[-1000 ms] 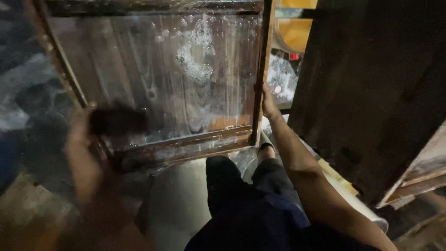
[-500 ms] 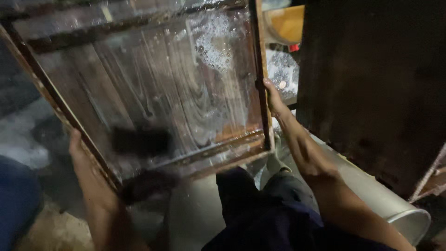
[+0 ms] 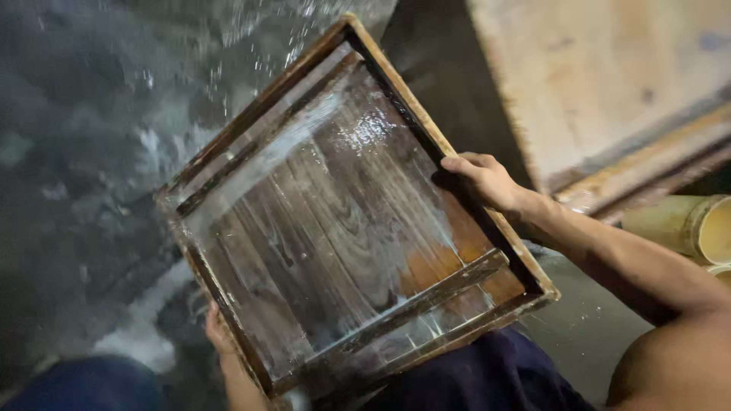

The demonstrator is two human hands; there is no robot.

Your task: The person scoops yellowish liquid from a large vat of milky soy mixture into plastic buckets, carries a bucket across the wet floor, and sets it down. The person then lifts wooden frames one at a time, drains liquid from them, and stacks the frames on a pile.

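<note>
hands clamp wet wooden tray [image 3: 335, 251]: right hand [image 3: 483, 179] grips right edge, left hand [image 3: 221, 335] lower-left edge.

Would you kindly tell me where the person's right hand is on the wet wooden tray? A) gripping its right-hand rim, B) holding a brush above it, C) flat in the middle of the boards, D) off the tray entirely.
A: the right hand curls its fingers over the right-hand rim of the wet wooden tray, while the left hand supports the lower left edge.
</note>
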